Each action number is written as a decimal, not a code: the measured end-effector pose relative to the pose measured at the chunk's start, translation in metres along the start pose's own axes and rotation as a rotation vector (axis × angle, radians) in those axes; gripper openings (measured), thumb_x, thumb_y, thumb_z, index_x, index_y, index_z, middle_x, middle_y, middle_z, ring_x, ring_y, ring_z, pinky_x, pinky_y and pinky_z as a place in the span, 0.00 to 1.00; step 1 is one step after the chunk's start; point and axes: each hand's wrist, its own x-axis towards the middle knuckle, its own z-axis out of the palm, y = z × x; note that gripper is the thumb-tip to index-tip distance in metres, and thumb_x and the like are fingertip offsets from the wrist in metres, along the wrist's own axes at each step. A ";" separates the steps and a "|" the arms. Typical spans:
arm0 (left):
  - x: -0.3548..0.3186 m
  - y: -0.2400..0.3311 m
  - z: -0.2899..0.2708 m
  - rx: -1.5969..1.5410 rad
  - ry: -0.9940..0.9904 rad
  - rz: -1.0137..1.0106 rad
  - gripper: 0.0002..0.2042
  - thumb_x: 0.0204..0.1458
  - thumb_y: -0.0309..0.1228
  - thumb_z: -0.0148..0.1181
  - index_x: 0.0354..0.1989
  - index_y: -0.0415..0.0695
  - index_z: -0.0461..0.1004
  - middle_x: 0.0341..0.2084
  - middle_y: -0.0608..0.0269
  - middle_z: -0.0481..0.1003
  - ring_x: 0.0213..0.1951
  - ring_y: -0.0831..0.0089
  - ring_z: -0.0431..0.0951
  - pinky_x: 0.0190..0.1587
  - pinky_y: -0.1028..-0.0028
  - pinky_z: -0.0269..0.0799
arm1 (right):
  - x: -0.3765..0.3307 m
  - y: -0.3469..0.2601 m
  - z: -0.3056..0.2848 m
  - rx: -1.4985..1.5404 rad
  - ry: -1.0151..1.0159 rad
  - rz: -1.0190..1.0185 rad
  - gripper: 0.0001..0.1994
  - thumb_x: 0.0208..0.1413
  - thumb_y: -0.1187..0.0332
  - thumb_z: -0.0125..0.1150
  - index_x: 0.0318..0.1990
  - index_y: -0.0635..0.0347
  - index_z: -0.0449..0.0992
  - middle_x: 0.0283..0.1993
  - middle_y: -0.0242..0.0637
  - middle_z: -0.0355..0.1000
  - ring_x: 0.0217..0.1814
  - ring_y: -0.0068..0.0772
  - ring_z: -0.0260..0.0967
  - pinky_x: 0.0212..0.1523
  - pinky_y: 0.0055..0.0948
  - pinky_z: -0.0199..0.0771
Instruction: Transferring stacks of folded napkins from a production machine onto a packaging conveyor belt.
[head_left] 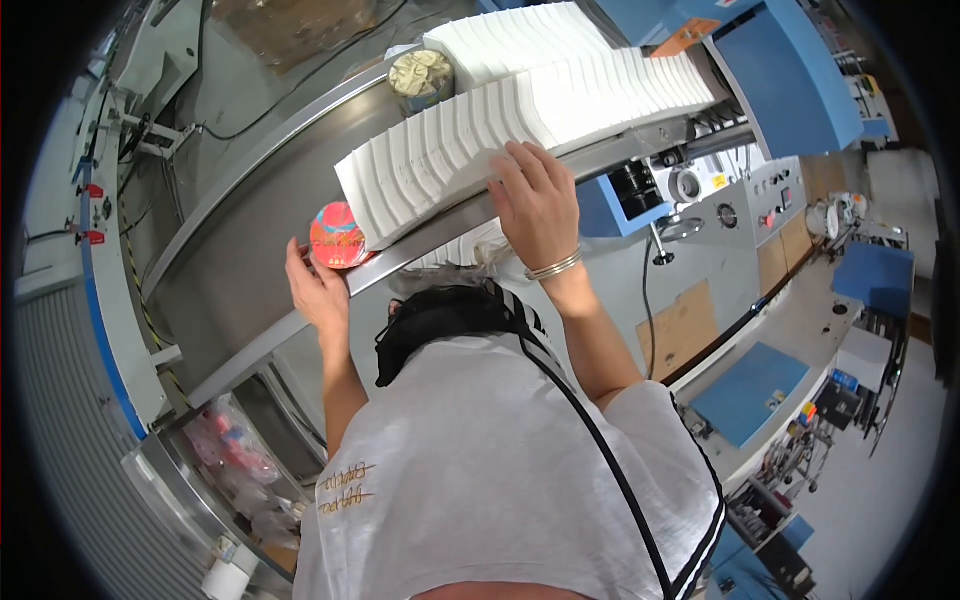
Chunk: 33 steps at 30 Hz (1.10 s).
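A long row of white stacked pieces [440, 150], like folded tissue or paper pads, stands on edge along a metal trough [250, 180]. At its near left end sits a round red tin-like object [338, 240] with coloured print, against the last white piece. My left hand [320, 292] is beside this red object, fingers stretched along its left side and the thumb at its lower edge. My right hand [540, 205], with bangles at the wrist, lies over the front edge of the row, fingers spread and fingertips touching the white pieces or just above them.
A second white row [520, 40] runs behind the first, with a round container [420, 80] topped in cream wrapping at its end. Blue machine housing [785, 75] borders the right end. Plastic bags [235, 440] lie in a bin at lower left.
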 end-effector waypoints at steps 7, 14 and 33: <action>0.001 -0.010 -0.003 0.069 -0.056 0.120 0.21 0.52 0.24 0.48 0.56 0.39 0.62 0.43 0.50 0.72 0.44 0.52 0.71 0.46 0.60 0.64 | -0.002 -0.033 0.005 -0.135 0.083 0.029 0.18 0.45 0.78 0.57 0.47 0.55 0.73 0.51 0.36 0.70 0.56 0.40 0.64 0.51 0.37 0.65; 0.001 -0.015 0.002 -0.013 -0.043 0.239 0.20 0.52 0.26 0.49 0.55 0.40 0.64 0.42 0.52 0.72 0.44 0.54 0.71 0.46 0.61 0.63 | -0.018 -0.064 0.006 0.189 -0.057 -0.205 0.16 0.38 0.78 0.55 0.38 0.52 0.76 0.39 0.29 0.75 0.37 0.35 0.73 0.36 0.31 0.73; -0.003 -0.021 -0.016 -0.384 -0.127 0.354 0.26 0.53 0.37 0.57 0.57 0.35 0.61 0.48 0.45 0.68 0.48 0.51 0.69 0.52 0.60 0.62 | -0.001 -0.086 0.014 0.151 0.026 -0.180 0.12 0.44 0.65 0.65 0.38 0.54 0.78 0.40 0.35 0.75 0.43 0.38 0.72 0.41 0.34 0.73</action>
